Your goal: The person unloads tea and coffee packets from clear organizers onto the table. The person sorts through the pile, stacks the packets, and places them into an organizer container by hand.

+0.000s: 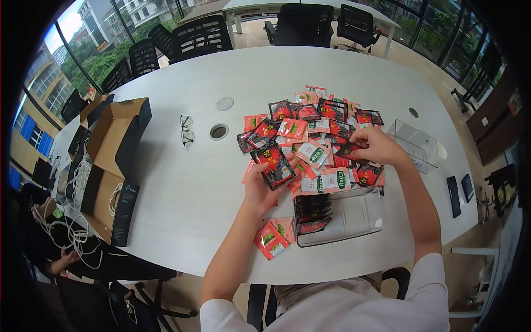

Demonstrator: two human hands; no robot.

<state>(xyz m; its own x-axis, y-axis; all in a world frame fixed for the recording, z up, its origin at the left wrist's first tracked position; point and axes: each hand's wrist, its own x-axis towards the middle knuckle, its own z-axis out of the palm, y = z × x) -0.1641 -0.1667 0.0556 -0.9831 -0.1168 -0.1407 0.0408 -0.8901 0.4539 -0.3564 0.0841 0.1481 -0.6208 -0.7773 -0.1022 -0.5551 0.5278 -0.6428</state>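
Observation:
My left hand [260,185] grips a black and red coffee sachet [274,166], its printed face tilted up. My right hand [379,145] is closed on another black and red sachet [347,150] at the right side of the heap; the fingers partly cover it. Around both hands spreads a loose pile of black sachets and pink and white Cozy sachets [314,155]. Nearest my body, a clear plastic box [362,218] holds a row of black sachets [311,210] at its left end. Pink sachets [271,240] lie left of that box.
Another clear box [415,145] stands right of the pile, with two dark phone-like objects [453,196] near the table edge. Glasses [187,131], a cable hole [219,131] and opened cartons [113,138] are to the left. A person's hand [65,259] is beside white cables [77,232].

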